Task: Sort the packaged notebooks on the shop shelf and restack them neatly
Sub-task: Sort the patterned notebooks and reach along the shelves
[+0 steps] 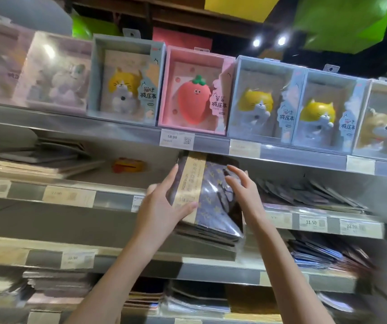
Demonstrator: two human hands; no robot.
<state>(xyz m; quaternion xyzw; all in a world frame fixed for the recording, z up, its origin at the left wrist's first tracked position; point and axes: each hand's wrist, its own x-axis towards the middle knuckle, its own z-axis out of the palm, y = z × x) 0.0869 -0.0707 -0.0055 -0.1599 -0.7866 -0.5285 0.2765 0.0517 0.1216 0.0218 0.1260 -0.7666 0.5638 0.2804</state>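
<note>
Below the pink strawberry box (193, 90), the left hand (164, 204) grips the wrapped notebook stack (207, 206) (thumb across its band); the right hand (241, 190) touches its right side, fingers loose.

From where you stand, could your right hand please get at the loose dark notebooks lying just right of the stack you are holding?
Probably yes. The right hand rests on the stack's right edge, and the loose dark notebooks lie uncovered on the same shelf beside it, with nothing visible between.
</note>
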